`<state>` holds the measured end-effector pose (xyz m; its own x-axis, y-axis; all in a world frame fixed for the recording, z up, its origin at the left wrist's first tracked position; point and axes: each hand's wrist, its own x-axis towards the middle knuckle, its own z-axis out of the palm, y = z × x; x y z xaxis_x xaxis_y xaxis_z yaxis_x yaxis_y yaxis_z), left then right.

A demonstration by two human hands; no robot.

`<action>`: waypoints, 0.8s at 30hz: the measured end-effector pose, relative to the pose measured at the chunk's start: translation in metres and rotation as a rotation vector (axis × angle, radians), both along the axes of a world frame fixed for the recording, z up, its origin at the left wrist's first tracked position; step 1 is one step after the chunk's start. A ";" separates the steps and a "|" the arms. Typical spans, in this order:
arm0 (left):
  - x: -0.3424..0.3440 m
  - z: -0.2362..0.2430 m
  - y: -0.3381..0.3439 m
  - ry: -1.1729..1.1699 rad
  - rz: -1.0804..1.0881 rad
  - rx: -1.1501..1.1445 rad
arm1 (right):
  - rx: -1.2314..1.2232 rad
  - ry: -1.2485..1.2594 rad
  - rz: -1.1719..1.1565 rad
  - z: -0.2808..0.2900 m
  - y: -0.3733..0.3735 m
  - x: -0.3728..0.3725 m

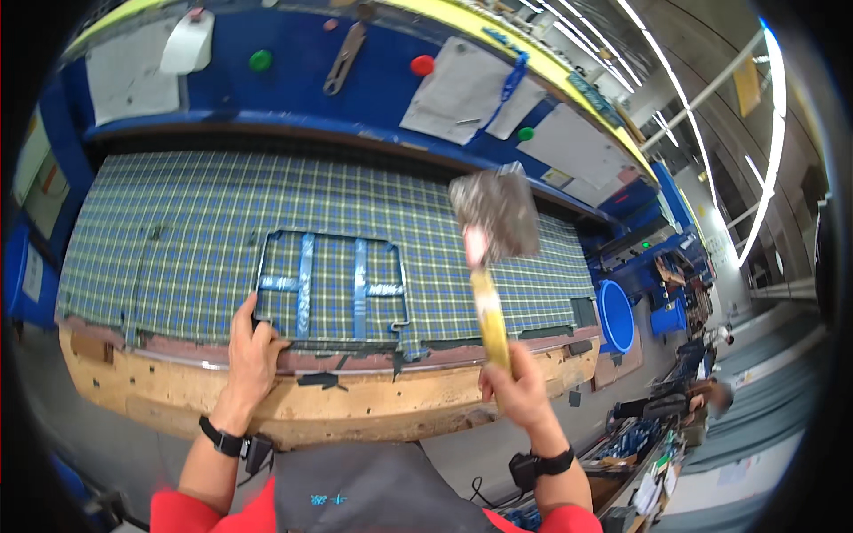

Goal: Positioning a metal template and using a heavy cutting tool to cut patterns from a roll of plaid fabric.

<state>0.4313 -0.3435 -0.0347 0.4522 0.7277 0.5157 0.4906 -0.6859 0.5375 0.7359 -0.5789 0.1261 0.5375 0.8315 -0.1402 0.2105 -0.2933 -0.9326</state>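
Observation:
A dark metal rectangular frame (400, 266) with taped blue crossbars lies on green plaid fabric (160, 204). My left hand (253, 351) holds the frame's near-left corner, index finger along its left side. My right hand (520, 386) is closed round the yellow handle (489, 311) of a mallet, whose large grey head (498, 209), blurred, is raised over the fabric to the right of the frame.
The fabric lies on a wooden-edged bench (160, 373), below a blue machine beam (293, 80) with papers. Blue tubs (613, 315) stand to the right. At lower right are cluttered racks (635, 453) and another person (675, 400).

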 end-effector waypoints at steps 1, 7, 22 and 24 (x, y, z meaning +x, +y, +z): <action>0.001 0.003 0.004 -0.005 0.010 -0.027 | 0.219 0.019 -0.018 0.009 0.018 0.004; 0.002 0.001 0.010 -0.002 0.011 -0.032 | 0.296 -0.103 -0.033 0.003 0.074 0.069; -0.017 0.004 -0.015 0.071 0.015 -0.106 | 0.441 0.140 -0.155 0.173 0.272 0.246; -0.023 -0.002 -0.023 0.093 0.027 -0.148 | 0.586 0.050 -0.162 0.175 0.290 0.274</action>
